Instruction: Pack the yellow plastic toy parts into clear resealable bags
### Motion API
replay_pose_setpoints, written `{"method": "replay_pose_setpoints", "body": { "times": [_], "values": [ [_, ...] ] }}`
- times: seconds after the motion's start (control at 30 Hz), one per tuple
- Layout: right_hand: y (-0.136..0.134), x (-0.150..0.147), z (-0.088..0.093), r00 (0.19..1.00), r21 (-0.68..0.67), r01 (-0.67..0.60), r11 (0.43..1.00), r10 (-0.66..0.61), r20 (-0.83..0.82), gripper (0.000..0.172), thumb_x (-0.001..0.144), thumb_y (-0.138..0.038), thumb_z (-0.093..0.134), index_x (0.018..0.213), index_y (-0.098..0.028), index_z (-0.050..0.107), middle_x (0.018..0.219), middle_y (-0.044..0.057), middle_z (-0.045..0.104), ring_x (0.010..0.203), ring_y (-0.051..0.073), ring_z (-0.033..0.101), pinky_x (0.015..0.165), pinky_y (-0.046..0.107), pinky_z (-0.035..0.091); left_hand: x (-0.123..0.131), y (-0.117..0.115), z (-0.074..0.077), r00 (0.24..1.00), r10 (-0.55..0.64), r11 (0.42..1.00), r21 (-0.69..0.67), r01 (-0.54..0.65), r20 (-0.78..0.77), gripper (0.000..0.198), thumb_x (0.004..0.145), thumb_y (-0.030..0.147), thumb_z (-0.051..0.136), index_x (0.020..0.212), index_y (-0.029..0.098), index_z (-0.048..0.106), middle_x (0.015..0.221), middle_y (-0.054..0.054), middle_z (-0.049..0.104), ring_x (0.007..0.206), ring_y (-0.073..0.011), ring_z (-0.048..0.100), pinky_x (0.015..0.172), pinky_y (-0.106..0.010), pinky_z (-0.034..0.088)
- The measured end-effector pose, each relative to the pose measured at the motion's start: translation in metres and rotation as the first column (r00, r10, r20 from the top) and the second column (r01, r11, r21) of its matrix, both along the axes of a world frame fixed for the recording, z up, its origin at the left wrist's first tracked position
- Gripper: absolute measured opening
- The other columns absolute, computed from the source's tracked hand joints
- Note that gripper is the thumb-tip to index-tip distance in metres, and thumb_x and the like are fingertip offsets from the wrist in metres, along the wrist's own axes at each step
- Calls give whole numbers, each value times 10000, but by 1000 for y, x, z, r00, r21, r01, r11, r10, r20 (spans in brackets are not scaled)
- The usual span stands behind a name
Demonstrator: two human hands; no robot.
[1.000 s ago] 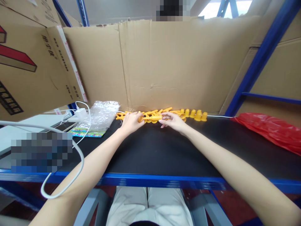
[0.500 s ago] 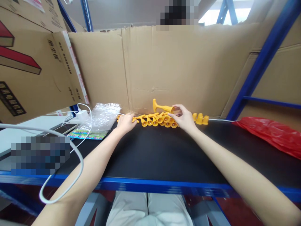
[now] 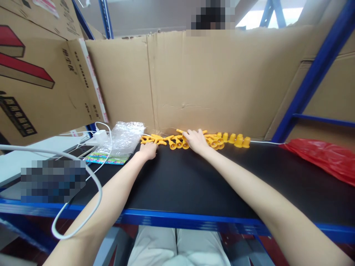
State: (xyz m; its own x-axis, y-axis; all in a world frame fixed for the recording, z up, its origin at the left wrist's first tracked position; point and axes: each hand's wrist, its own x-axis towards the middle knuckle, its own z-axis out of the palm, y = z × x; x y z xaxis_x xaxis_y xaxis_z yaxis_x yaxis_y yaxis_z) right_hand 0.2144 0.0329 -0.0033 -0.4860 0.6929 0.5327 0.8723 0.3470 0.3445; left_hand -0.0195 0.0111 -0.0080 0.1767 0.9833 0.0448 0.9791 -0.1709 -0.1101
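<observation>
Two bare hands showing on the head cam; I'm logging from afar, mins. only.

Item 1: L. hand (image 3: pixel 149 150), resting low at the front of yellow stems (image 3: pixel 157 137), L. end of the row. Fingers are mostly hiding; I'm not able to tell if it's grasping a stem or just touching.

Item 2: R. hand (image 3: pixel 196 141), lying palm-down across the row's middle, covering part of it. Grip: can't tell, palm side is facing away from me.

Item 3: yellow flared pcs. (image 3: pixel 173 144), lying in an overlapping row on the black tabletop (image 3: pixel 180 184), mouths facing my way, at the foot of the cardboard panel (image 3: pixel 194 81). Qty. uncertain; R. hand is hiding some.

Item 4: yellow cups (image 3: pixel 239 141), standing at the R. end, approx. bunched.

Item 5: clear plastic bag (image 3: pixel 122 135), lying just L. of L. hand.

Item 6: white cable (image 3: pixel 100 195), crossing L. forearm in view; contact uncertain.

Risks, my judgement: stems are overlapping, so lifting one could drag neighbours & scatter the row. R. hand sweeping R. could topple cups. If the cable's touching, a quick L. pull could snag it.
</observation>
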Motion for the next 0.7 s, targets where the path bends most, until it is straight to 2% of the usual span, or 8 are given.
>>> {"method": "replay_pose_setpoints", "body": {
  "times": [0.1,0.33,0.53,0.7],
  "values": [
    [0,-9,0,998,-46,56,997,-56,-7,357,886,-105,342,1197,-165,506,1005,123,621,865,222,537,773,365,235,1,0,0,1000,-9,1000,11,9,2,381,769,114,468,1116,191,605,1203,-136,557,1117,-291,513,912,-432,402],
    [-3,-23,3,987,-176,142,974,-152,-48,328,853,-97,373,1114,-180,553,1028,124,640,974,244,537,846,416,247,0,-1,0,1000,-13,998,54,13,12,375,770,106,456,1108,182,601,1181,-133,572,1103,-285,526,883,-412,422],
    [-5,-27,4,980,-281,173,944,-194,-49,406,799,-133,445,1197,-160,521,1123,159,614,1033,275,539,876,454,257,-3,4,-2,1000,-15,995,98,13,24,375,751,86,462,1073,197,620,1175,-118,589,1070,-281,560,841,-382,452],
    [-10,-22,8,978,-332,162,929,-196,-71,507,777,-166,464,1284,-170,455,1201,141,578,1063,280,531,876,452,307,-9,11,-3,995,-11,986,164,-5,96,314,756,94,487,1003,193,653,1099,-117,631,1002,-269,597,798,-337,463]
  ]
}}
